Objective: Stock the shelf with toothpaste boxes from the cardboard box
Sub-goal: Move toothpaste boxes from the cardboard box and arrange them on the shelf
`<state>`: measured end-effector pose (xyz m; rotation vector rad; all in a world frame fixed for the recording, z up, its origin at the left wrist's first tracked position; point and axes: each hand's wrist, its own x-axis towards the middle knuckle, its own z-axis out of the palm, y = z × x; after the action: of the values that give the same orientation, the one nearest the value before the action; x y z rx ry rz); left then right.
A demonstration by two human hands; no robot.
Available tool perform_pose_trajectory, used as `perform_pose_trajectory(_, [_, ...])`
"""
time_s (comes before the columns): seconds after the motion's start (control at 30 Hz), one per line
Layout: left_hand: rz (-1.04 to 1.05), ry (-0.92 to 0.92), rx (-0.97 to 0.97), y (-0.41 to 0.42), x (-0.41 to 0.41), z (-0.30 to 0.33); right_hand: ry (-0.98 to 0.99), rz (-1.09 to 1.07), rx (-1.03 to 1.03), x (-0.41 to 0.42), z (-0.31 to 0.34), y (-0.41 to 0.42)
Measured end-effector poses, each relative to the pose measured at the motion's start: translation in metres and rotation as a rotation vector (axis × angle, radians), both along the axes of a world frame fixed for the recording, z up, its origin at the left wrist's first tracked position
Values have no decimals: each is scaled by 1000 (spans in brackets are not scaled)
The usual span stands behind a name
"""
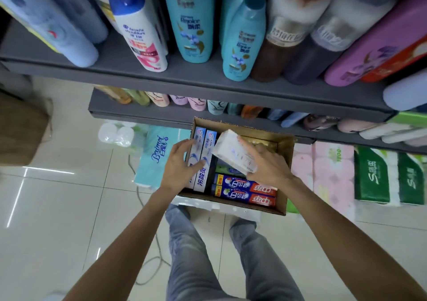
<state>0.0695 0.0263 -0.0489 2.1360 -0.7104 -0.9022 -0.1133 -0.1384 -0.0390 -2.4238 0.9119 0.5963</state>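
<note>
Gripping a blurred white toothpaste box (233, 152), the right hand (268, 162) holds it tilted above the middle of the open brown cardboard box (283, 178), fingers along the pack's right face and the thumb under its near end. Just left of those fingers, two pale blue and white toothpaste boxes (203, 157) lie side by side along the carton's left wall. The left hand (181, 164) rests on them with its fingers spread and nearly straight, the thumb lying across the nearer part of the inner pack and the fingertips at the outer pack's edge. Below the right hand's thumb, two blue and red toothpaste boxes (245, 188) lie crosswise at the carton's near wall. A green pack (223, 169) shows just under the lifted box, and a gold-coloured pack (261, 142) lies beyond the right fingertips, at the far end.

The carton sits in front of the person's grey trousers (187, 243), on something white that is too hidden to name. Beyond the fingertips of both hands runs a grey metal shelf (184, 74) carrying teal shampoo bottles (191, 21) and a white bottle with a blue cap (138, 26). A lower shelf (138, 113) holds smaller pastel bottles. Left of the left hand stands a turquoise tissue pack (157, 155) on the glossy tiled floor (69, 196); right of the right hand are pink tissue rolls (323, 169) and green and white packs (379, 178).
</note>
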Motion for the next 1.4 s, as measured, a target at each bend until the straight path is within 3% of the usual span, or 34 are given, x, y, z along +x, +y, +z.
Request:
perform_pose_trajectory(0.1, [-82, 320, -57, -8, -28, 35, -290, -380, 207, -2, 44, 8])
perform_pose_trajectory(0.2, [-234, 400, -71, -23, -48, 66, -509, -668, 383, 4, 75, 21])
perform_pose_trajectory(0.3, [-288, 447, -191, -40, -58, 87, -645, -768, 398, 14, 94, 35])
perform_pose_trajectory(0.47, [-207, 135, -210, -53, -51, 110, -857, -886, 670, 16, 116, 48])
perform_pose_trajectory(0.53, [-203, 245, -169, -56, -36, 121, -840, -794, 694, 5, 126, 49])
perform_pose_trajectory(0.6, [-247, 470, -128, -56, -20, 134, -796, -568, 541, -7, 134, 48])
perform_pose_trajectory(0.73, [-273, 792, -3, -53, -4, 151, -631, -49, -302, -14, 139, 23])
perform_pose_trajectory(0.8, [-245, 857, 20, -54, -3, 153, -597, 69, -470, -8, 145, 11])
perform_pose_trajectory(0.9, [-219, 901, 35, -55, -4, 155, -635, 137, -549, 2, 147, 0])
perform_pose_trajectory(1.13, [-258, 671, -6, -55, 10, 164, -588, 347, -645, 0, 148, -9])
perform_pose_trajectory(1.23, [-289, 474, -40, -55, 35, 180, -552, 228, -650, -12, 155, -9])
perform_pose_trajectory(1.4, [-575, 90, -135, -51, 82, 213, -532, -56, -621, -32, 182, -5])
